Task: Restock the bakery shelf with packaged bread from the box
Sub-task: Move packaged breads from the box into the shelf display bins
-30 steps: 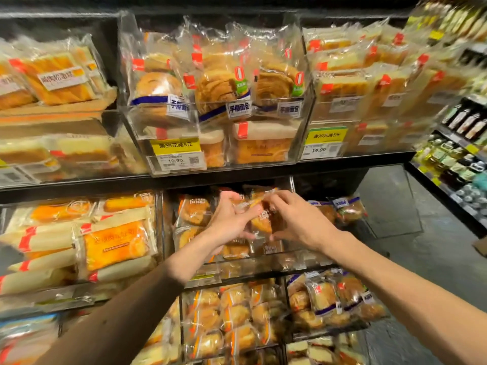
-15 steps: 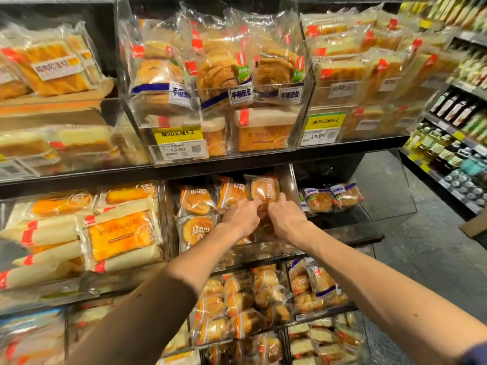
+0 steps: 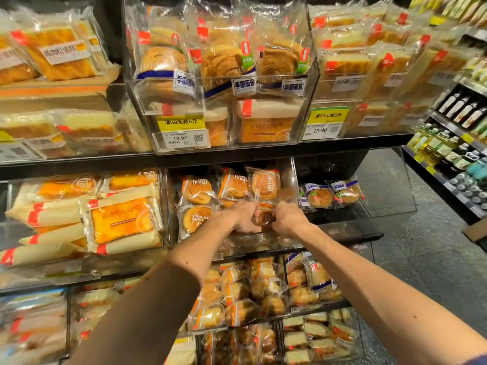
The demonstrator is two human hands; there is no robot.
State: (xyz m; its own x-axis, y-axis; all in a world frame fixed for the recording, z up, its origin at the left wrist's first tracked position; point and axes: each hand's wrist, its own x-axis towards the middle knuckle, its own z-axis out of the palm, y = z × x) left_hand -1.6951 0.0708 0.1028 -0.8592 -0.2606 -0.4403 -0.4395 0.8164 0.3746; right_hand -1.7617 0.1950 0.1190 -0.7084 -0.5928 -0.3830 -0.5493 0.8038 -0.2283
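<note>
Both my hands reach into the middle clear bin (image 3: 292, 180) of the second bakery shelf. My left hand (image 3: 241, 217) and my right hand (image 3: 288, 218) pinch a small packaged round bread (image 3: 264, 216) between them, low at the bin's front. Behind it stand three upright packs of the same swirl bread (image 3: 264, 184), and one more pack (image 3: 195, 219) sits to the left of my hands. The box is not in view.
Large toast loaves (image 3: 121, 222) fill the bin to the left. Two bun packs (image 3: 332, 194) sit in the nearly bare bin to the right. The shelf above holds more bread behind price tags (image 3: 181, 130). Lower shelves hold small cakes (image 3: 245, 291). Bottles (image 3: 458, 111) line the right aisle.
My hands carried the small bread pack from in front of the shelf forward and down into the middle bin, and the view moved closer to the shelf.
</note>
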